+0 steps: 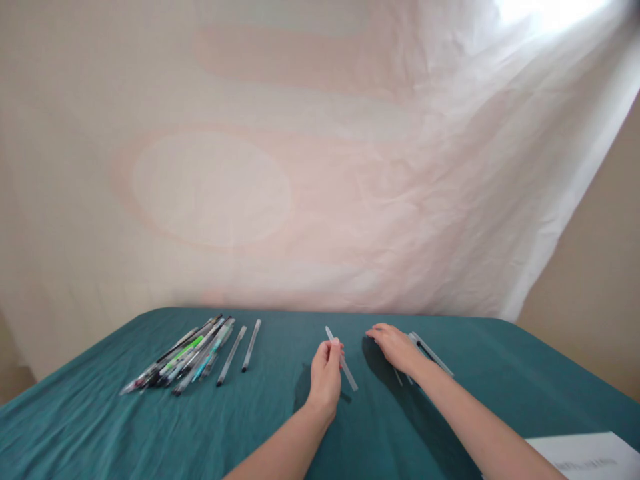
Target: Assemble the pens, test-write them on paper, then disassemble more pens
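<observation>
My left hand (326, 377) is closed around a clear pen barrel (350, 376), which slants with its narrow tip up and to the left. No dark refill shows inside the barrel. To the right, my right hand (395, 348) hovers over the cloth with its fingers stretched out to the left, and I see nothing between them. Beneath and beside the right wrist lie several slim pen parts, among them a clear tube with a dark line (434, 356) and a thin piece (398, 377). The right hand and forearm partly hide these.
A heap of mixed pens (193, 357), some green and blue, lies at the left of the green-clothed table (280, 427). Two clear pens with black ends, one of them the nearer pen (231, 357), lie apart beside it. White paper (585, 453) sits at the lower right corner.
</observation>
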